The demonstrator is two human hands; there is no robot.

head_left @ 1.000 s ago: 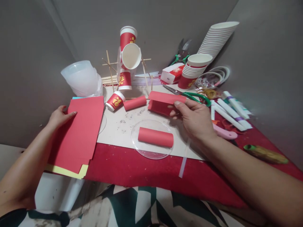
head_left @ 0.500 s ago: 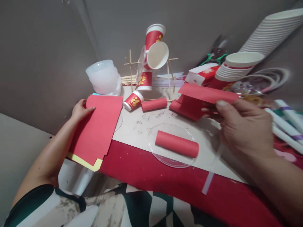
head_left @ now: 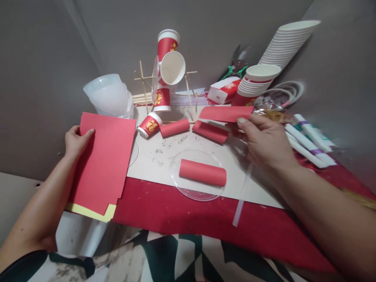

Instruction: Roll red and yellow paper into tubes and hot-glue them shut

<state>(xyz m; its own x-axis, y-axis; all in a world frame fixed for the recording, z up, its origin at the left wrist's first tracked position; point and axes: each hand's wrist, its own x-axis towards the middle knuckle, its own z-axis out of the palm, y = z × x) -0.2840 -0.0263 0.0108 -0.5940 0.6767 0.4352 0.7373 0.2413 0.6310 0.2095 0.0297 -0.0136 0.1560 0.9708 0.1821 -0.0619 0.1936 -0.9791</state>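
Note:
My left hand (head_left: 76, 141) grips the left edge of a stack of red paper (head_left: 107, 156), thumb on top and fingers partly hidden. Yellow sheets (head_left: 101, 213) show under its near end. In my right hand (head_left: 264, 139), a curved strip of red paper (head_left: 225, 113) is pinched between thumb and fingers. Just below it lies a red paper roll (head_left: 210, 132), close to my fingertips; whether they touch it I cannot tell. Another red paper roll (head_left: 202, 173) rests on a clear round plastic disc (head_left: 176, 176). A third, smaller-looking roll (head_left: 175, 128) lies beside a tipped paper cup (head_left: 149, 125).
Stacked red-and-white paper cups (head_left: 164, 98) stand among thin wooden sticks (head_left: 143, 86) at the back. Translucent tubs (head_left: 107, 96) are behind the paper stack. To the right are nested cups (head_left: 282, 45), a small box (head_left: 223, 90) and white tubes (head_left: 311, 145). A clear strip (head_left: 239, 211) crosses the front edge.
The view has swung right, so everything appears further left. My right hand still holds the red strip, now more apart from the roll below it. My left hand stays on the stack.

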